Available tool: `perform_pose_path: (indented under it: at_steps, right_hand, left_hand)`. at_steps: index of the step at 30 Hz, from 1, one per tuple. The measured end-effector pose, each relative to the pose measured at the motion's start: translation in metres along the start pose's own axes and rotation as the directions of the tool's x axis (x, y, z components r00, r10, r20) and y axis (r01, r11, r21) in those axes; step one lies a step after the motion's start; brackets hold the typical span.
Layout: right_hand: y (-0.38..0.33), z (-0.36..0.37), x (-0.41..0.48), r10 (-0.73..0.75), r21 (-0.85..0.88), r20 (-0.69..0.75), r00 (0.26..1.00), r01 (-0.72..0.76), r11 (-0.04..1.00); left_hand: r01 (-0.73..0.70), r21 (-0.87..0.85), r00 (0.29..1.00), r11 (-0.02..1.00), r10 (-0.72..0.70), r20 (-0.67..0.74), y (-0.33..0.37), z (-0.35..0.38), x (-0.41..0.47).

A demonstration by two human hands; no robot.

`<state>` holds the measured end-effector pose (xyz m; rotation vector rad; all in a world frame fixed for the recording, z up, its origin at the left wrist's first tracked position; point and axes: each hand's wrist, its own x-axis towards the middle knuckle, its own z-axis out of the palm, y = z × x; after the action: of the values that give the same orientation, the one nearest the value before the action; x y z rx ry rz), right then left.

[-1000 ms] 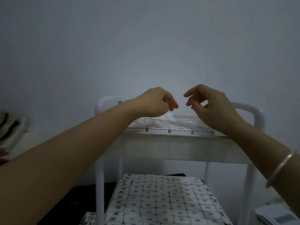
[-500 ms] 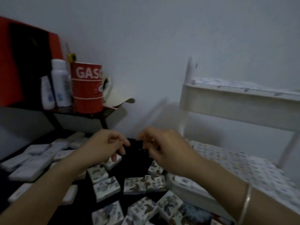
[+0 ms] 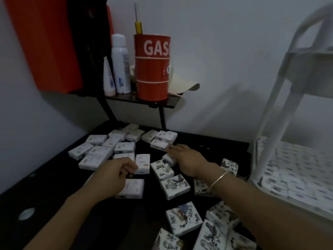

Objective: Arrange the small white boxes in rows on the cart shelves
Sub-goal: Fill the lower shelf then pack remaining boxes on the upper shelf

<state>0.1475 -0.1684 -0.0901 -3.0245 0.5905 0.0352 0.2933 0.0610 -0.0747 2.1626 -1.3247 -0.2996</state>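
Note:
Many small white boxes lie scattered on a black surface [image 3: 54, 186], some plain side up [image 3: 100, 150], some showing printed pictures [image 3: 174, 186]. My left hand [image 3: 115, 175] hovers with curled fingers above one plain box [image 3: 133, 188] and next to another [image 3: 142, 164]; I see nothing held in it. My right hand [image 3: 187, 157], a bangle on its wrist, reaches forward with straight fingers, its tips at a plain box [image 3: 160, 144]. The white cart [image 3: 270, 123] stands at the right. Its lower shelf [image 3: 297, 170] is covered with rows of boxes.
A small dark shelf [image 3: 162, 103] on the wall carries a red can [image 3: 153, 67] marked GAS, a white spray bottle [image 3: 120, 64] and a tube. A red and black object [image 3: 45, 42] hangs at the upper left. More picture boxes [image 3: 183, 219] lie near the bottom edge.
My view swung from the cart's top shelf down and left to the black surface. Both hands left the top shelf and now reach over the scattered boxes, the right hand stretched further forward.

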Motion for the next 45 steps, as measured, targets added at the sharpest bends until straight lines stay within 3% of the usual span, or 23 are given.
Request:
perform_pose_path:
  at_steps: [5, 9, 13, 17, 21, 26, 30, 34, 40, 45]
  right_hand:
    - [0.006, -0.005, 0.005, 0.068, -0.082, -0.108, 0.992, -0.077, 0.994]
    - [0.013, -0.013, -0.002, 0.119, -0.063, -0.095, 0.988, -0.126, 0.99]
    - [0.011, -0.011, -0.011, 0.131, -0.067, -0.213, 0.968, -0.148, 0.987]
    - [0.008, -0.016, -0.033, 0.186, 0.12, -0.272, 0.944, -0.159, 0.98]
    - [0.003, -0.05, -0.077, 0.109, 0.325, -0.321, 0.941, 0.001, 0.946]
    - [-0.001, -0.108, -0.143, 0.136, 0.496, -0.407, 0.903, 0.094, 0.863]
    - [0.005, -0.151, -0.193, 0.224, 0.616, -0.484, 0.846, 0.147, 0.774]
    - [0.018, -0.192, -0.246, 0.3, 0.663, -0.552, 0.778, 0.19, 0.724]
    - [0.049, -0.263, -0.325, 0.341, 0.534, -0.739, 0.581, 0.196, 0.822]
    - [0.116, -0.316, -0.364, 0.432, 0.476, -0.817, 0.382, 0.025, 0.879]
  left_hand:
    - [-0.018, 0.059, 0.975, 0.998, 0.004, 0.222, -0.016, -0.008, -0.001]
    - [-0.042, 0.187, 0.958, 0.981, -0.014, 0.287, -0.017, -0.009, 0.003]
    - [-0.085, 0.253, 0.958, 0.964, 0.009, 0.288, -0.012, -0.008, 0.004]
    - [-0.058, 0.098, 0.982, 0.994, 0.039, 0.184, -0.003, -0.002, 0.001]
    - [-0.062, -0.211, 0.979, 0.976, 0.1, 0.175, 0.024, -0.012, -0.002]
    - [-0.24, -0.298, 0.943, 0.924, 0.295, 0.155, 0.088, -0.034, 0.0]
    - [-0.391, -0.358, 0.87, 0.848, 0.467, 0.156, 0.163, -0.05, 0.002]
    - [-0.525, -0.37, 0.811, 0.767, 0.582, 0.056, 0.242, -0.06, 0.002]
    - [-0.698, -0.326, 0.697, 0.637, 0.708, -0.11, 0.349, -0.072, 0.013]
    - [-0.682, -0.397, 0.705, 0.614, 0.697, -0.132, 0.421, -0.068, 0.038]
